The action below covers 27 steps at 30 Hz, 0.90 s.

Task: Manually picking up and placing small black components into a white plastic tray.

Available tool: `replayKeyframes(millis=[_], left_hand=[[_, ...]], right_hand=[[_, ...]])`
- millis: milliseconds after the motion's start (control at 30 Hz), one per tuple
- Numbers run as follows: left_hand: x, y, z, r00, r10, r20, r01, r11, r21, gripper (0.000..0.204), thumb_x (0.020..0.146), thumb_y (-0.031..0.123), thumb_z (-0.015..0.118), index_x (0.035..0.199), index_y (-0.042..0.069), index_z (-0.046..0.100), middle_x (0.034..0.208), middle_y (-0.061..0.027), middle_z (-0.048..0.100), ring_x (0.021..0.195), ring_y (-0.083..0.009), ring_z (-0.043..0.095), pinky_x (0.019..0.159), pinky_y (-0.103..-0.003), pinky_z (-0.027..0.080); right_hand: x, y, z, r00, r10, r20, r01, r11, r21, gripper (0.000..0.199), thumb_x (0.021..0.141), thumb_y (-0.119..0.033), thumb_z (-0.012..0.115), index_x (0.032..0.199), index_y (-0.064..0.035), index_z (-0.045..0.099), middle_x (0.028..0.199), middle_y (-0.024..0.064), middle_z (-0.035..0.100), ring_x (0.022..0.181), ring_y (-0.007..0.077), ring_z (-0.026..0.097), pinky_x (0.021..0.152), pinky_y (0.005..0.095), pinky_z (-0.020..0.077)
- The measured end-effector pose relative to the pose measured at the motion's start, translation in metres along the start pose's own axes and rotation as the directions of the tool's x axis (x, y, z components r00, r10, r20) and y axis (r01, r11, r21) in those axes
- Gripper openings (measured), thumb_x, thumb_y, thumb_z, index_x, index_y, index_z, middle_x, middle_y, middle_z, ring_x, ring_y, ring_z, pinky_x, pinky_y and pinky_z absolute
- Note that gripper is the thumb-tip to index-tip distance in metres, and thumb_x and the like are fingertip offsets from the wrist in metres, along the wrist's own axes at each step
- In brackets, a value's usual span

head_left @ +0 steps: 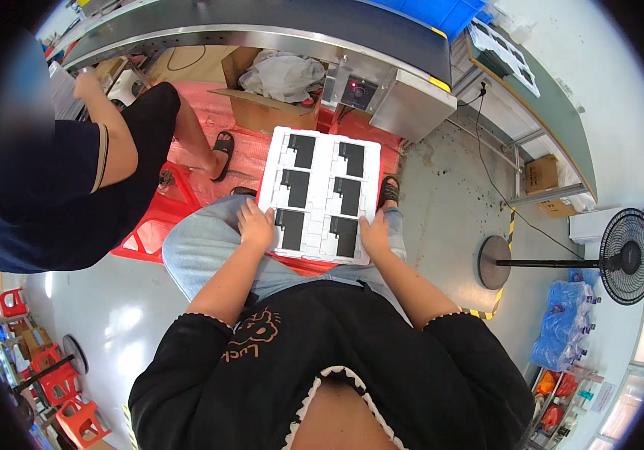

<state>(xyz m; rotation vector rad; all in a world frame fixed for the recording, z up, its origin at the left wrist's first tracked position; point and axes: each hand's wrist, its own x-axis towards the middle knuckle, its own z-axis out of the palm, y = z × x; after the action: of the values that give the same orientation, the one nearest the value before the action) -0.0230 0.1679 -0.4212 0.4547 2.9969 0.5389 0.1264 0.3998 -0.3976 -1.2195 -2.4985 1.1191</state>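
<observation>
A white moulded tray (pixel 321 180) rests at my lap, over something red whose edges show beneath it. Two columns of flat black rectangular pieces (pixel 302 152), several in all, lie in its pockets. My left hand (pixel 256 226) holds the tray's left edge near the lower corner, thumb on top. On the opposite edge my right hand (pixel 374 234) grips at about the same height. Both hands' undersides are hidden by the tray, and neither touches the black pieces.
Ahead runs a dark conveyor (pixel 382 30) with a metal control box (pixel 413 105). Beneath it stands a cardboard box (pixel 273 111) with plastic bags. Close on my left sits a person (pixel 44 180). A green-topped table (pixel 547 112) and a standing fan (pixel 628 256) are at right.
</observation>
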Motion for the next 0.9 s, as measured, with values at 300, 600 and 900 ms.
replayKeyframes(millis=[300,600,900], left_hand=[[0.021,-0.038,0.05,0.981,0.088,0.174,-0.061,0.986,-0.155,0.061,0.09,0.033,0.042,0.127,-0.011,0.021,0.113,-0.0337,0.041,0.101,-0.0458,0.048,0.087,-0.045,0.041],[0.02,-0.008,-0.002,0.947,-0.005,0.322,0.065,0.982,-0.177,0.059,0.09,0.034,0.04,0.125,-0.008,0.018,0.112,-0.0334,0.042,0.097,-0.0461,0.051,0.083,-0.047,0.043],[0.022,-0.013,-0.003,0.923,-0.009,0.386,0.105,0.967,-0.23,0.063,0.089,0.036,0.041,0.126,-0.008,0.017,0.119,-0.0338,0.037,0.102,-0.048,0.047,0.087,-0.049,0.04]], right_hand=[[0.005,0.012,0.008,0.936,0.269,0.226,-0.278,0.961,0.009,0.071,0.085,-0.047,0.043,0.12,0.0128,0.031,0.11,0.0357,0.048,0.106,0.0446,0.048,0.091,0.0423,0.0376],[-0.01,0.006,-0.002,0.976,0.125,0.176,-0.098,0.984,-0.151,0.063,0.088,-0.051,0.036,0.112,0.0071,0.035,0.109,0.0332,0.047,0.095,0.0471,0.051,0.082,0.049,0.0413],[-0.004,0.014,0.0,0.976,0.102,0.192,-0.055,0.97,-0.235,0.062,0.088,-0.053,0.031,0.109,0.0053,0.036,0.107,0.0329,0.048,0.092,0.0462,0.052,0.08,0.049,0.0425]])
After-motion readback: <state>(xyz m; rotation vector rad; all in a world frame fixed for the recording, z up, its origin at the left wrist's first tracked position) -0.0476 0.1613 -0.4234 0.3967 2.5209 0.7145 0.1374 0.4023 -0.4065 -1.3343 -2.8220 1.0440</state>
